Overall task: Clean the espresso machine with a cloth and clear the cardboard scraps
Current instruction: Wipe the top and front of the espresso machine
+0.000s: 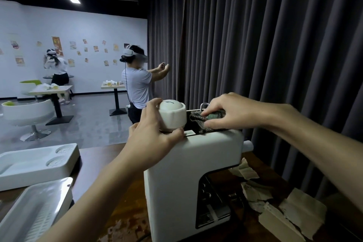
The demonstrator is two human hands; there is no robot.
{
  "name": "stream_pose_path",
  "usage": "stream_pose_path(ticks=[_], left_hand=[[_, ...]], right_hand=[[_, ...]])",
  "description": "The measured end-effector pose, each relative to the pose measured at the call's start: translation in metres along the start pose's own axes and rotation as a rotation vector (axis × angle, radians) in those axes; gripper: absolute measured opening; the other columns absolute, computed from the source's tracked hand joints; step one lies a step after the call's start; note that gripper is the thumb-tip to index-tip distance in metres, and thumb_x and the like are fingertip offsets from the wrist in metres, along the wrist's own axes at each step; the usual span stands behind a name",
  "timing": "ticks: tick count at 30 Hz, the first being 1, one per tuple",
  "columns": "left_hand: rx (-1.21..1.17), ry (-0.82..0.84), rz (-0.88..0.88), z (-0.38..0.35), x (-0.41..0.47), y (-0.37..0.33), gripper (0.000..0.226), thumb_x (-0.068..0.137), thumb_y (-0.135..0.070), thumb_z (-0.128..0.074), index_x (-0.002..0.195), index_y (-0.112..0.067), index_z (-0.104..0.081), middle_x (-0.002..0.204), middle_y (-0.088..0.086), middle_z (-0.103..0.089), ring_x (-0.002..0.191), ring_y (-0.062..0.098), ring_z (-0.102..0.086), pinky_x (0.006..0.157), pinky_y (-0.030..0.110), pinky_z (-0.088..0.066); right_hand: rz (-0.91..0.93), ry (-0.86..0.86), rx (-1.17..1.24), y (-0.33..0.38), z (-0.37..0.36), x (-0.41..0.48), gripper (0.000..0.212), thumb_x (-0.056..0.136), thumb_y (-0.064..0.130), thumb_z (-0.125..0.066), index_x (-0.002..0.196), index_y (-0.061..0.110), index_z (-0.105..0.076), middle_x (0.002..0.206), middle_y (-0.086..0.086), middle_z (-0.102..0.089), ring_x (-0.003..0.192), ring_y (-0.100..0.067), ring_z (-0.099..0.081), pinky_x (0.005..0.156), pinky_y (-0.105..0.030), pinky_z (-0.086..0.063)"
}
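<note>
Espresso machine, white with a dark front recess, stands on the brown table between the two forearms that reach in from the bottom edge. Just left of it lie a ribbed metal tray and, behind that, a white moulded tray. To its right, torn cardboard scraps are strewn on the table, well below both hands. On the machine's top, the left hand wraps its curled fingers and thumb round a white cup at the left end. Whether the cup rests on the top or is lifted cannot be told. Just beside it, the right hand pinches a dark patterned cloth against the black top panel, fingers bent. Behind hangs a grey curtain. Farther back, a person in a headset stands with raised hands, and another person is by the wall.
</note>
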State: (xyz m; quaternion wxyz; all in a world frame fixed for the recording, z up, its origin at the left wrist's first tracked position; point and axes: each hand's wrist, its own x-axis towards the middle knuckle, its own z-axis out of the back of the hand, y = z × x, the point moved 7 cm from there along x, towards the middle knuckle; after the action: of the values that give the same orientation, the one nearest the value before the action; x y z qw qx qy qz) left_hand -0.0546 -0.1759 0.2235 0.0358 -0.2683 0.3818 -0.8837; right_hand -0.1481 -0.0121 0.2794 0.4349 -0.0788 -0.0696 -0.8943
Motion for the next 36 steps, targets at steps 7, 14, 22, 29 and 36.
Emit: stream_pose_path(ticks=[7,14,22,29,36], left_hand=[[-0.012,0.009,-0.015,-0.001,-0.002,0.002,0.074,0.068,-0.061,-0.057,0.131,-0.05,-0.021,0.129,-0.011,-0.048,0.112,0.022,-0.055,0.109,0.053,-0.036],[-0.02,0.014,-0.033,0.0,0.001,0.005,0.07,0.07,-0.062,-0.058,0.13,-0.054,-0.021,0.127,-0.013,-0.049,0.111,0.019,-0.054,0.11,0.053,-0.035],[-0.05,0.026,-0.05,-0.001,0.001,0.011,0.07,0.063,-0.072,-0.053,0.123,-0.064,-0.019,0.124,-0.01,-0.054,0.111,0.019,-0.055,0.109,0.054,-0.038],[-0.04,0.035,-0.041,0.0,0.0,0.011,0.078,0.064,-0.072,-0.052,0.133,-0.056,-0.021,0.127,-0.006,-0.054,0.114,0.022,-0.054,0.11,0.054,-0.037],[-0.042,0.103,-0.087,0.002,-0.005,0.009,0.083,0.066,-0.075,-0.058,0.135,-0.065,-0.013,0.143,-0.013,-0.044,0.131,0.017,-0.048,0.115,0.053,-0.032]], right_hand=[[0.037,-0.122,0.078,0.0,-0.002,-0.016,0.035,0.088,0.04,-0.066,0.122,0.03,-0.066,0.122,0.008,-0.065,0.116,-0.005,-0.055,0.105,-0.037,-0.041],[-0.013,-0.163,-0.016,-0.01,-0.013,0.039,0.03,0.09,0.043,-0.063,0.119,0.038,-0.067,0.121,0.011,-0.066,0.119,-0.013,-0.054,0.111,-0.04,-0.026],[-0.042,-0.123,-0.069,-0.005,-0.017,0.065,0.03,0.094,0.047,-0.055,0.122,0.042,-0.064,0.117,0.015,-0.063,0.12,-0.013,-0.044,0.098,-0.037,-0.022],[0.003,-0.044,-0.031,0.006,-0.016,0.028,0.042,0.092,0.053,-0.05,0.131,0.038,-0.058,0.128,0.014,-0.053,0.125,-0.011,-0.043,0.108,-0.044,-0.022],[0.088,-0.097,0.003,0.016,-0.013,-0.019,0.044,0.091,0.056,-0.051,0.131,0.038,-0.057,0.131,0.019,-0.05,0.125,-0.001,-0.039,0.111,-0.037,-0.022]])
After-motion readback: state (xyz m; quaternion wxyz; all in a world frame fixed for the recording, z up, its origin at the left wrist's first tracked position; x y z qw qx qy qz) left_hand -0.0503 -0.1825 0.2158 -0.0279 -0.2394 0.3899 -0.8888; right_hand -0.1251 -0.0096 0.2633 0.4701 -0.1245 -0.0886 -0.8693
